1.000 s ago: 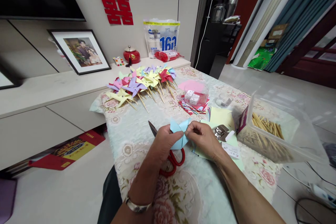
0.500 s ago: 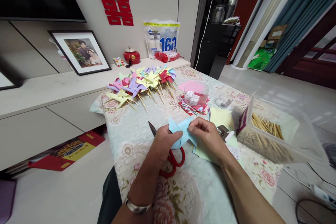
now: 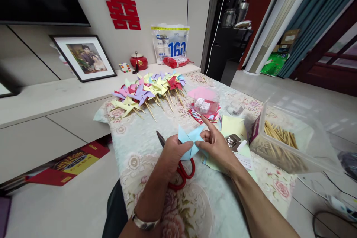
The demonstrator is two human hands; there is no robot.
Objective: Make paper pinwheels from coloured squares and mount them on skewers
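Observation:
Between my two hands is a light blue paper pinwheel (image 3: 191,138), its corners folded in toward the middle. My left hand (image 3: 174,152) pinches it from the left, thumb on the centre. From the right, my right hand (image 3: 214,143) presses its thumb near the same centre, with the index finger stretched out past the paper. Below my left hand lies a pair of scissors (image 3: 182,176) with red handles, its dark blades pointing up and left. Beside my right hand rests a small box of metal pins (image 3: 232,141) on sheets of pale paper (image 3: 233,125).
Several finished pinwheels (image 3: 152,90) on sticks lie at the table's far left. A clear tub (image 3: 206,103) sits on red paper scraps. At right stands a plastic bin (image 3: 281,156) of wooden sticks. A small clear container (image 3: 235,108) is behind the pale paper.
My right hand has shifted its hold: its thumb has moved down to the pinwheel's centre and its index finger has straightened out. The view has tilted slightly.

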